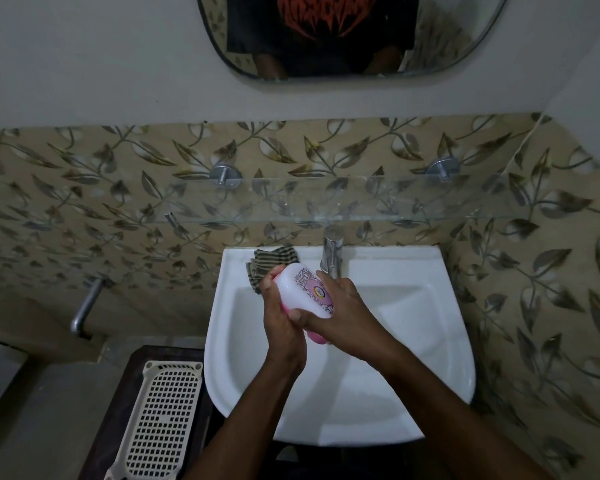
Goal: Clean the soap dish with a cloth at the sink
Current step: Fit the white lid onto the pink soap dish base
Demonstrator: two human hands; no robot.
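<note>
Head view: at frame centre, above the white sink (413,341), both hands grasp a soap dish (303,289) with a white patterned lid and a pink base. The left hand (279,317) curls round its left side and the right hand (343,306) grips its right. A striped cloth (274,259) lies on the sink's upper-left rim, near the tap (332,252).

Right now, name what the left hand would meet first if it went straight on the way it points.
Likely the striped cloth on the sink rim, just beyond the left hand; depth is unclear.
</note>
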